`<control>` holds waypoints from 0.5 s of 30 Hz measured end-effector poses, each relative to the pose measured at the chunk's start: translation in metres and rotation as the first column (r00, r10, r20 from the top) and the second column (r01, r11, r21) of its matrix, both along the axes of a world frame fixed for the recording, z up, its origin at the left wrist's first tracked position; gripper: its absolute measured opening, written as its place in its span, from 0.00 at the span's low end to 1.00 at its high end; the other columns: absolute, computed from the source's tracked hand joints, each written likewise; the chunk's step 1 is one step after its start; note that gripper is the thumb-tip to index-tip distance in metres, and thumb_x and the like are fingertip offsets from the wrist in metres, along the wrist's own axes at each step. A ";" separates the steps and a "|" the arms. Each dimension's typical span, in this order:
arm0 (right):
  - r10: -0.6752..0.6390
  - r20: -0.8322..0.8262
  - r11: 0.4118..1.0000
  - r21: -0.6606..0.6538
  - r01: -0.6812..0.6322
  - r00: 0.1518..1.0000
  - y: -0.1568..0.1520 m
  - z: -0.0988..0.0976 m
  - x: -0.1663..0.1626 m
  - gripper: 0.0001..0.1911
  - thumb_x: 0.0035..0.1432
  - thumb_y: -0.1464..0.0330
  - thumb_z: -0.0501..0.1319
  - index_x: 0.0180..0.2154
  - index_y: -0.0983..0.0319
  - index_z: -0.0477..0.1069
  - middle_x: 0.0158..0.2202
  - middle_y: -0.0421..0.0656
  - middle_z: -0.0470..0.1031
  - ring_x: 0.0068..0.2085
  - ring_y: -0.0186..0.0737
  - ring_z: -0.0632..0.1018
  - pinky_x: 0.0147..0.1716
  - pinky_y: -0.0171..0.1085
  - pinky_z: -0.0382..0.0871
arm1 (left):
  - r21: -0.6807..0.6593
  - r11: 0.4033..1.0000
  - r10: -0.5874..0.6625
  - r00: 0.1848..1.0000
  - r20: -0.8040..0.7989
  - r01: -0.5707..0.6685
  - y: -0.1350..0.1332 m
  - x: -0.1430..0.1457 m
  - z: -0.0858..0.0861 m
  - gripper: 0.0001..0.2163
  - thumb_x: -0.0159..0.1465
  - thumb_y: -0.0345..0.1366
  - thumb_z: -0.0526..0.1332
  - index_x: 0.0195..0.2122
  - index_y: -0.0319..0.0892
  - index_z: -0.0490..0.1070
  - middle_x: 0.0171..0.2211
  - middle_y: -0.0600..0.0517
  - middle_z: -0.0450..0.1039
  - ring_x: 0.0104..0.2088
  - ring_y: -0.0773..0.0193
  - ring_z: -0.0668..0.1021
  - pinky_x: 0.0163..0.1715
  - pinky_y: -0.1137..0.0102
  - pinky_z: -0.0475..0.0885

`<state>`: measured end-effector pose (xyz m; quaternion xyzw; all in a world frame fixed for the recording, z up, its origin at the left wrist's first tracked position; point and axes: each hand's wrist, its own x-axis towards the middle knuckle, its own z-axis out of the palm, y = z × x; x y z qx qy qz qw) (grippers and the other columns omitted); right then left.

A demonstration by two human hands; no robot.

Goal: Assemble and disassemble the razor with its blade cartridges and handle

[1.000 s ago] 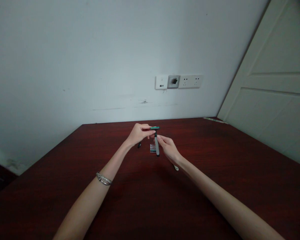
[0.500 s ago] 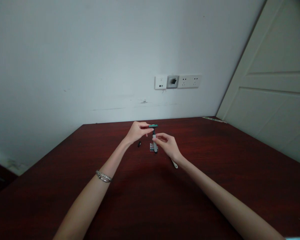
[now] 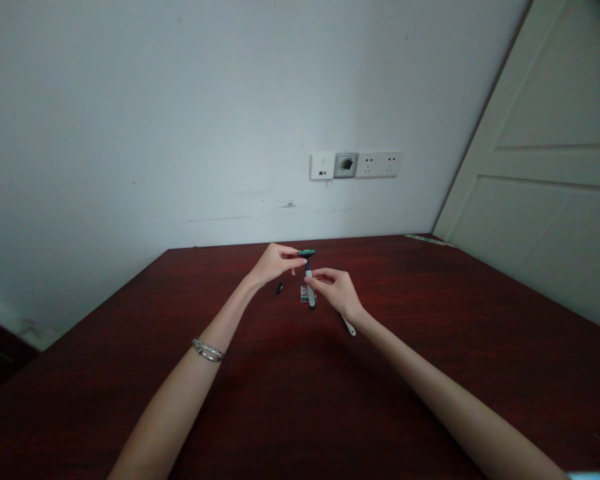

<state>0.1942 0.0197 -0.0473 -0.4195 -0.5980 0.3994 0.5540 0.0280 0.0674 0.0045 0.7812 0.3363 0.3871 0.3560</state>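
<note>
A razor (image 3: 310, 290) with a grey handle and a green-and-black head is held upright above the table, head at the top. My left hand (image 3: 276, 264) pinches the left side of the razor's head between thumb and fingers. Lower down, my right hand (image 3: 336, 289) is closed around the grey handle, thumb and fingertips against it. Behind the handle lies a small clear case (image 3: 304, 294), partly hidden. Left of it is a small black piece (image 3: 279, 288) whose kind I cannot make out. A white handle (image 3: 349, 326) sticks out from under my right hand, its other end hidden.
The dark red-brown wooden table (image 3: 280, 413) reaches back to a pale wall (image 3: 180, 120). Wall sockets (image 3: 377, 165) sit above its back edge. A white panelled door (image 3: 545, 160) stands at the right, with a thin strip (image 3: 427, 240) lying near its foot.
Hardly anything differs. Both hands keep their hold on the razor, and its handle end sits very slightly lower in view.
</note>
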 end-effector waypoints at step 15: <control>-0.018 0.247 0.993 -0.111 0.046 0.969 0.002 -0.011 -0.007 0.13 0.43 0.63 0.65 0.29 0.67 0.77 0.28 0.47 0.79 0.29 0.41 0.78 0.26 0.33 0.69 | -0.081 0.990 0.092 0.962 -0.258 -0.116 0.032 -0.032 -0.021 0.10 0.51 0.32 0.62 0.33 0.35 0.77 0.21 0.50 0.73 0.21 0.68 0.72 0.24 0.74 0.66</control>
